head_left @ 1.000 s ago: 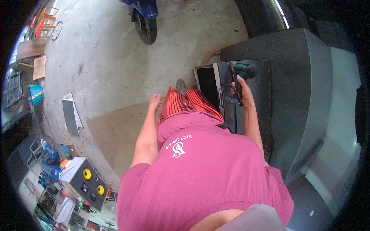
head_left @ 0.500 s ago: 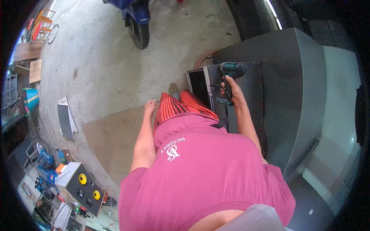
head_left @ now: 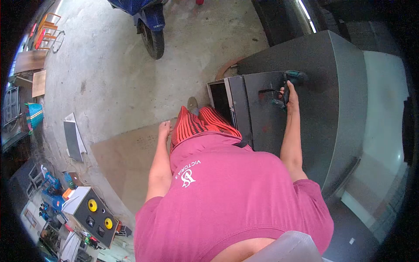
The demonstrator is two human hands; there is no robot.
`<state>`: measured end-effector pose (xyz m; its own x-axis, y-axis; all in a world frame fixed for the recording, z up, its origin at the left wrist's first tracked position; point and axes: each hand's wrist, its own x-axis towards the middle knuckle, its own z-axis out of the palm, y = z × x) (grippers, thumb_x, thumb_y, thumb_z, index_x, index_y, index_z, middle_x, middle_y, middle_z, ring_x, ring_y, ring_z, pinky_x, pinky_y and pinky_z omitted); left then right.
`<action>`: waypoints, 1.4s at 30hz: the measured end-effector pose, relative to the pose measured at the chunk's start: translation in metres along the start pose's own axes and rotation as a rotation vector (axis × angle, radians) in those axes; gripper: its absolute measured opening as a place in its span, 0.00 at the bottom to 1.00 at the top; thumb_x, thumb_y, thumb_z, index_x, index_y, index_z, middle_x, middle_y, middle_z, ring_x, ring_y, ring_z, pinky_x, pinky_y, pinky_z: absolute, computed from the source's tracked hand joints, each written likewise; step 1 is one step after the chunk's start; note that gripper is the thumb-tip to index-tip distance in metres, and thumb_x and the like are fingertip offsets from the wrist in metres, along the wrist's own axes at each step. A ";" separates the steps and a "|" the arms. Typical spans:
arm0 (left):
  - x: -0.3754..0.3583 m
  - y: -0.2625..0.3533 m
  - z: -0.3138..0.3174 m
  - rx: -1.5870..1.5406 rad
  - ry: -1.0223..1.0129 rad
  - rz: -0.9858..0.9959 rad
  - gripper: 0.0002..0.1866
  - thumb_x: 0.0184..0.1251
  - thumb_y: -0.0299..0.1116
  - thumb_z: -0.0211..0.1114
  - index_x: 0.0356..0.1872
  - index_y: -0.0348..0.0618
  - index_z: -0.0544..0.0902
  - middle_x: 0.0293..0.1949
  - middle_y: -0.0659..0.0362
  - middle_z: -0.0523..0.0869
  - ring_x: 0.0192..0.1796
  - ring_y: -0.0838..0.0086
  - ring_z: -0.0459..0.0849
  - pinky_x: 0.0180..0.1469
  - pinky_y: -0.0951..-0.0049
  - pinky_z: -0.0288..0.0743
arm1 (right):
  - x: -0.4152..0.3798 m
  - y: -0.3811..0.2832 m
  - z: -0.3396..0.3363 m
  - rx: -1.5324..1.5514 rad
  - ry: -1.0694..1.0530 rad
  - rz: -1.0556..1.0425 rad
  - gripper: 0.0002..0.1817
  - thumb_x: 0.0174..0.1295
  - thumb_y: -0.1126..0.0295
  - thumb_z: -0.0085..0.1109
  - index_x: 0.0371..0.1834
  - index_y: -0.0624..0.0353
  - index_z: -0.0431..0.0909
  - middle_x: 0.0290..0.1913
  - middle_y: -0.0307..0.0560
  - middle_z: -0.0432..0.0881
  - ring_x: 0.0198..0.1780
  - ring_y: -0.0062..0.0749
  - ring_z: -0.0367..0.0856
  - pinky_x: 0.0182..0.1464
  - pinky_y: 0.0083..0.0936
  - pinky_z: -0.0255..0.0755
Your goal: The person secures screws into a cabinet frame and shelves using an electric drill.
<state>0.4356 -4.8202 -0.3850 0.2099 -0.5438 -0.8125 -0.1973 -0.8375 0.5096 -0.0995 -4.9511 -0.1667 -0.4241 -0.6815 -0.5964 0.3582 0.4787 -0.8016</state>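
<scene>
My right hand [head_left: 291,95] is wrapped round the grip of a teal and black cordless drill [head_left: 296,77]. It holds the drill over the dark top panel of a low cabinet [head_left: 266,113], its body lying crosswise in view. My left hand [head_left: 165,128] hangs beside my left thigh with the fingers curled in; I cannot tell whether anything is inside them. A dark gap shows at the cabinet's near-left end, close to my right leg.
A larger grey cabinet [head_left: 318,126] stands behind the low one. Ahead is a blue motorbike [head_left: 152,26] on the concrete floor. A flat brown sheet [head_left: 126,161] lies at my left. Further left are a speaker [head_left: 94,216] and leaning boards [head_left: 72,139].
My right hand has carried the drill to the right, farther over the cabinet. My left hand has shifted slightly left and down in view, and the camera view has moved a little.
</scene>
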 end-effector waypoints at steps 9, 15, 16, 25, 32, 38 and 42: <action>0.001 0.013 0.006 -0.011 0.007 -0.003 0.17 0.64 0.44 0.54 0.42 0.40 0.77 0.34 0.57 0.81 0.27 0.75 0.80 0.24 0.77 0.69 | 0.022 0.009 -0.017 0.054 -0.029 0.032 0.14 0.57 0.56 0.58 0.38 0.54 0.72 0.22 0.40 0.76 0.19 0.21 0.73 0.21 0.19 0.68; -0.003 0.016 0.007 -0.028 0.007 -0.001 0.17 0.63 0.43 0.54 0.43 0.40 0.77 0.35 0.56 0.82 0.27 0.75 0.80 0.24 0.78 0.69 | 0.019 0.007 -0.017 0.101 -0.105 0.048 0.14 0.58 0.57 0.57 0.39 0.55 0.73 0.23 0.41 0.77 0.20 0.22 0.73 0.21 0.18 0.68; -0.004 0.015 0.007 -0.022 0.010 -0.011 0.17 0.63 0.43 0.54 0.43 0.40 0.77 0.34 0.56 0.82 0.27 0.75 0.80 0.24 0.78 0.69 | 0.017 0.006 -0.016 0.111 -0.130 0.053 0.14 0.58 0.58 0.57 0.39 0.55 0.73 0.23 0.41 0.77 0.20 0.22 0.73 0.21 0.18 0.68; -0.019 0.015 0.004 0.065 0.029 0.011 0.17 0.63 0.43 0.54 0.42 0.38 0.78 0.33 0.56 0.82 0.26 0.74 0.80 0.25 0.77 0.71 | 0.026 0.001 -0.026 0.062 -0.139 0.097 0.14 0.57 0.56 0.58 0.39 0.52 0.73 0.22 0.38 0.77 0.20 0.21 0.73 0.21 0.20 0.68; -0.020 0.008 -0.006 0.128 0.071 0.053 0.17 0.62 0.42 0.55 0.40 0.37 0.79 0.29 0.55 0.83 0.27 0.73 0.81 0.27 0.73 0.73 | 0.021 0.012 -0.018 -0.038 -0.029 0.013 0.15 0.53 0.56 0.64 0.35 0.53 0.75 0.22 0.38 0.78 0.20 0.21 0.74 0.21 0.19 0.69; -0.017 -0.004 -0.019 0.354 0.122 0.301 0.19 0.61 0.44 0.54 0.36 0.36 0.81 0.37 0.46 0.83 0.42 0.60 0.82 0.45 0.66 0.72 | 0.032 0.028 -0.022 -0.397 -0.075 -0.060 0.24 0.54 0.55 0.61 0.46 0.62 0.73 0.27 0.41 0.78 0.31 0.27 0.77 0.39 0.27 0.71; 0.002 -0.012 -0.041 0.332 0.146 0.206 0.21 0.60 0.46 0.54 0.37 0.35 0.81 0.38 0.44 0.82 0.44 0.58 0.81 0.45 0.66 0.72 | -0.010 0.043 0.014 -0.625 -0.048 -0.087 0.49 0.52 0.51 0.61 0.67 0.72 0.46 0.49 0.54 0.75 0.53 0.39 0.71 0.58 0.29 0.59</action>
<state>0.4776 -4.8128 -0.3810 0.2630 -0.7199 -0.6423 -0.5421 -0.6610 0.5189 -0.0682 -4.9313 -0.1950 -0.3864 -0.7497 -0.5373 -0.2354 0.6434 -0.7285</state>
